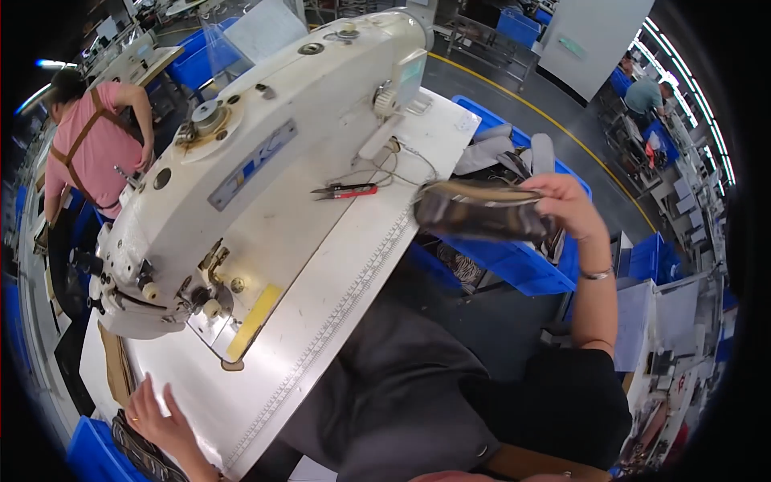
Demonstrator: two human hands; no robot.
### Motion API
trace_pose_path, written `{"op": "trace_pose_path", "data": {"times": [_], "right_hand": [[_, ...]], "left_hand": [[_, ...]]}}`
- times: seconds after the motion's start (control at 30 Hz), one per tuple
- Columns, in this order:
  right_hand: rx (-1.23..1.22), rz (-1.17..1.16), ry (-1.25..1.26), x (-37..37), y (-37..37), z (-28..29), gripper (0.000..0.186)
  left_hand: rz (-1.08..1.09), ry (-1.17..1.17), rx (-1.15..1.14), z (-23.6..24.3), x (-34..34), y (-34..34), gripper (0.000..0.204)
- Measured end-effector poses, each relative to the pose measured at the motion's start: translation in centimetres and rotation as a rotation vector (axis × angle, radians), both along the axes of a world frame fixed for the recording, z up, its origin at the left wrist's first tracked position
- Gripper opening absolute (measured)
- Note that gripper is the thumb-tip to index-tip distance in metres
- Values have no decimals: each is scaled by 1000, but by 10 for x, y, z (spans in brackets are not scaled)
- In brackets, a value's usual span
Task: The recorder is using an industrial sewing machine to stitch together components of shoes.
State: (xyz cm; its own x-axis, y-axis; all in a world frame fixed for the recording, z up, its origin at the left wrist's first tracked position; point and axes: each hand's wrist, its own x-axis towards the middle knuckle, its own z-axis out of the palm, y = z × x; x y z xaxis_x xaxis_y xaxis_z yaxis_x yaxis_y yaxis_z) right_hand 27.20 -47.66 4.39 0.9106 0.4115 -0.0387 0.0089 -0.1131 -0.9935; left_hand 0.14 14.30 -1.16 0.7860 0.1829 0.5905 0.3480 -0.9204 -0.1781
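My right hand grips one end of a dark brown sewn piece with a tan edge, which looks like a shoe upper. It is blurred and hangs over the table's right edge, above a blue bin. My left hand lies at the near left end of the white sewing table, fingers apart and nothing in them. Close beside it, a dark striped piece rests at a second blue bin. A large white sewing machine spans the table, with a yellow strip near its needle area.
Red-handled thread snips and loose cord lie behind the machine's work area. Grey sewn pieces fill part of the right bin. A person in a pink shirt stands at the left; another person works far right.
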Motion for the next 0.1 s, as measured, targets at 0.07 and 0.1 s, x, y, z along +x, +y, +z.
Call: {"op": "trace_pose_path", "data": {"times": [0.07, 0.1], "right_hand": [[-182, -208, 16, -10, -64, 13, 46], [-331, -338, 95, -13, -83, 14, 60]], "left_hand": [[126, -19, -183, -12, -2, 47, 27], [194, -31, -300, -20, -6, 75, 27]]}}
